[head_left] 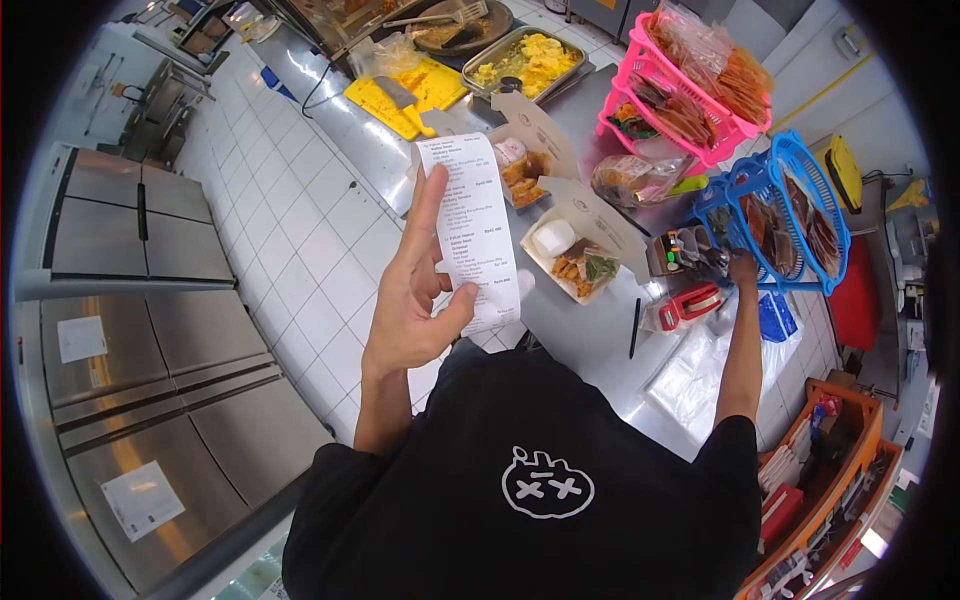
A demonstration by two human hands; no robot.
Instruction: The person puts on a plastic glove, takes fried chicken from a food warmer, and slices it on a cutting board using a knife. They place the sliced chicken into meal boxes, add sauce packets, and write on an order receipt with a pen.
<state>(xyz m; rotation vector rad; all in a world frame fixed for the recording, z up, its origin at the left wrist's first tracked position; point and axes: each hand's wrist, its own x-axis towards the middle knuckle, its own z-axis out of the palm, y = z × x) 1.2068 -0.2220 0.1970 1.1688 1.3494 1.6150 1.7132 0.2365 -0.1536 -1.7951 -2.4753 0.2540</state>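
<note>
My left hand point(415, 290) holds a long printed receipt point(475, 240) upright, thumb across its lower part and fingers behind and along its left edge. My right hand point(742, 268) reaches to the lower edge of a blue basket point(715, 215), beside a holder of pens and small items point(690, 255); its fingertips are hard to make out. Between the hands stands an open food box point(575, 262) with white rice, brown pieces and green leaves. Behind it is a second open box point(525, 185), partly covered by the receipt.
A red tape dispenser point(690, 307), a black pen point(635, 328) and plastic bags point(690, 385) lie on the steel counter. Pink baskets point(690, 120) with packets stand at the back. Farther left are a yellow cutting board point(440, 85) and a tray of egg point(530, 62). Steel fridges point(160, 320) line the left.
</note>
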